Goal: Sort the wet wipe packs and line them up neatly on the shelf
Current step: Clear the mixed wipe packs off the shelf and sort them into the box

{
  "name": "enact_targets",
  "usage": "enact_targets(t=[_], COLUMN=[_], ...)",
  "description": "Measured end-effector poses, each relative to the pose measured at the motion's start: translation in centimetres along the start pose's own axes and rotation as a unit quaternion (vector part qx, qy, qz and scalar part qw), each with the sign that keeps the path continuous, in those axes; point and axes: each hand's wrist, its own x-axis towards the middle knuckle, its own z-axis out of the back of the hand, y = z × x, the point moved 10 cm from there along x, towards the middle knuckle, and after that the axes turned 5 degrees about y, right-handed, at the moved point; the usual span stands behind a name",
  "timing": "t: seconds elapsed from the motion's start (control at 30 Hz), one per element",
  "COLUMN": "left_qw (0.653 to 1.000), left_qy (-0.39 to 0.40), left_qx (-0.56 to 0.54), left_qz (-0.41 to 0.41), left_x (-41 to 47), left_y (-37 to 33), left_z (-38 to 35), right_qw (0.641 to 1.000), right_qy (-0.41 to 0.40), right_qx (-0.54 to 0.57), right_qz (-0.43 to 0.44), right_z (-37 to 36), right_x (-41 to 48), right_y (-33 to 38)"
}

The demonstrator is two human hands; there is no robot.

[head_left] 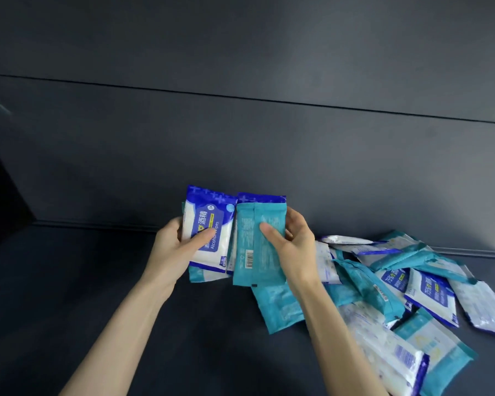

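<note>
My left hand (pixel 177 247) grips a blue-and-white alcohol wipes pack (pixel 209 227), label facing me, with a teal pack partly hidden behind it. My right hand (pixel 292 247) holds a teal pack (pixel 255 252) back side out, barcode showing, and a blue-topped pack (pixel 262 198) peeks out behind it. Both bundles are upright, side by side, raised just above the dark shelf (pixel 97 281). A loose heap of wipe packs (pixel 397 287), teal and blue-white mixed, lies on the shelf to the right of my hands.
The dark back wall (pixel 240 152) of the shelf rises right behind the held packs. The shelf's left side wall (pixel 3 201) stands at the far left. Bare shelf floor stretches left of my hands.
</note>
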Motion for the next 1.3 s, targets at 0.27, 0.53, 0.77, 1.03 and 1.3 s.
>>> enact_targets(t=[0.27,0.53,0.77,1.03,1.3], left_qw=[0.989,0.962,0.907,0.844,0.779], left_qy=[0.142,0.272,0.417,0.526,0.608], left_qx=[-0.049,-0.005,0.002,0.007,0.037], left_qz=[0.011,0.012,0.057,0.103,0.146], left_x=[-7.4,-14.8,-24.3,-38.3,-56.5], left_y=[0.1,1.5,4.1,8.0,12.7], left_z=[1.3,1.5,-4.0,-11.6,-18.4], right_qw=[0.996,0.987,0.956,0.898,0.813], right_qy=[-0.005,-0.148,-0.292,-0.439,-0.574], right_qx=[0.070,0.055,0.024,0.002,-0.036], right_qz=[-0.047,-0.014,-0.024,-0.034,-0.095], right_z=[-3.9,-3.9,0.6,6.7,12.9], right_x=[-9.0,-22.0,-35.7,-53.0,-73.9], right_y=[-0.4,0.1,0.4,-0.3,-1.7])
